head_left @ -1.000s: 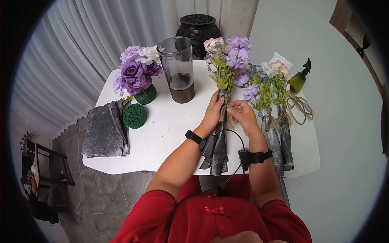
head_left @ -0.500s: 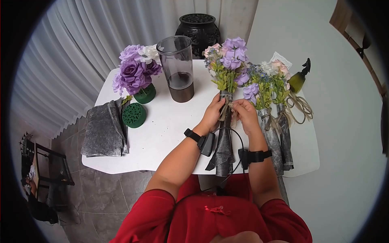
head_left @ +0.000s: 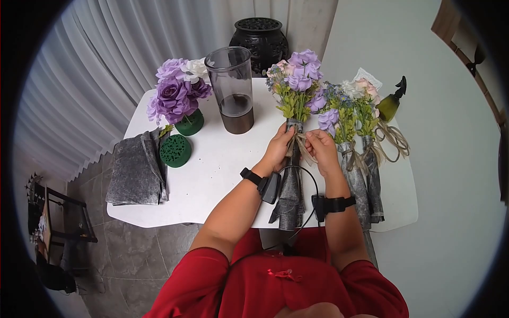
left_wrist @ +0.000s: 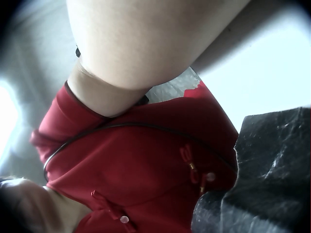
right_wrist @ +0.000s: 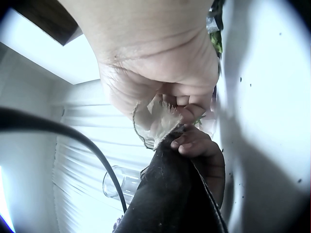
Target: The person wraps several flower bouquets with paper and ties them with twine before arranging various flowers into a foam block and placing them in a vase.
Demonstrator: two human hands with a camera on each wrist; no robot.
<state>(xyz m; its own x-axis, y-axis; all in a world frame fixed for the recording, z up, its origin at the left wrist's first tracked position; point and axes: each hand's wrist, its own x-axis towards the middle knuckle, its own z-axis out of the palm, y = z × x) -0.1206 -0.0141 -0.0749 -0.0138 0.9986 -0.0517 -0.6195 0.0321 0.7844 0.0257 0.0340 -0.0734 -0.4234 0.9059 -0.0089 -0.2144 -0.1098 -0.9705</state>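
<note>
Over the near half of a white table [head_left: 212, 185], a bouquet [head_left: 302, 74] is held with its blooms pointing away from the person, between a tall glass vase [head_left: 237, 114] and two other wrapped bunches [head_left: 358, 185]. The left hand [head_left: 276, 151] has its fingers curled round the upper part of the grey wrap [head_left: 291, 196], just below the leaves. The right hand [head_left: 324, 152] pinches a strand of the beige ribbon [head_left: 304, 150] between thumb and fingertips. The step in hand seems to be tying or dressing that ribbon (whether a knot lies beneath it, one cannot tell). The next move calls for a firm left hold on the stems while the right draws the ribbon snug and evens its loops, without crushing the wrap.

The bouquet looks full and loosely domed, with pale purple blooms, softer pink ones, small bluish flowers and yellow-green leaves. Its wrap is dark and mottled, creased, gathered narrow at the ribbon and ragged at the near end.
</note>
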